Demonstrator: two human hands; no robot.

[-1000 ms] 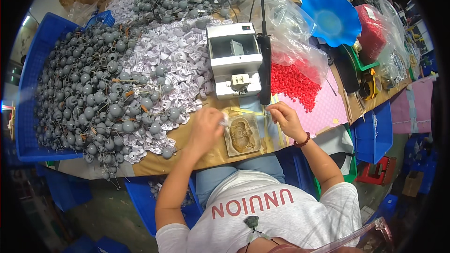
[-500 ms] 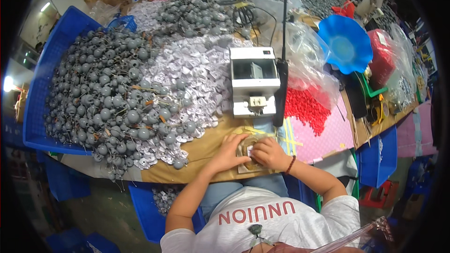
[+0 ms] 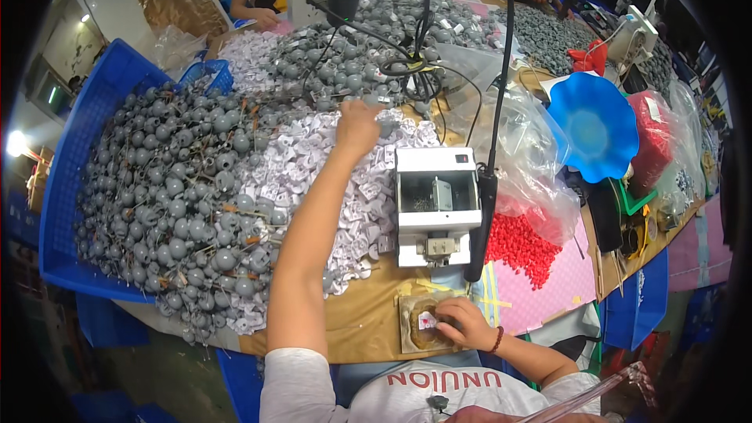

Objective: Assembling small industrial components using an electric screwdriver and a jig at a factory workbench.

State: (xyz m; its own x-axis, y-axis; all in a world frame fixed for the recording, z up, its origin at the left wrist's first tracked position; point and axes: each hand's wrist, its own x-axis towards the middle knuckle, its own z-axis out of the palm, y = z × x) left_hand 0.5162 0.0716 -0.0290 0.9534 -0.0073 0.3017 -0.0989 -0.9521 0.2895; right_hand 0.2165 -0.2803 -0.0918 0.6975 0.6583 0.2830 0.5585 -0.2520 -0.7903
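Note:
My left hand (image 3: 359, 127) reaches across to the far edge of a heap of small white plastic pieces (image 3: 305, 158), beside the grey balls. Its fingers are curled down, and whatever they grip is hidden. Close to my body, my right hand (image 3: 468, 324) rests at a square block with a round brown hollow (image 3: 410, 338). In this hollow lies a small white piece (image 3: 427, 320) with a red spot in its middle. The bent fingers and thumb of my right hand are closed at the piece's right edge.
Grey balls with thin wires (image 3: 176, 188) fill a blue crate (image 3: 59, 219) at left. A white machine (image 3: 439, 223) stands beyond the block. Red pellets (image 3: 523, 251), a plastic bag (image 3: 521, 137) and a blue scalloped bowl (image 3: 594, 127) are at right. Other people work across the table.
My left hand has left the block and stretched far forward over the white heap. My right hand stays at the block, where the white piece now shows more. The view has tilted up.

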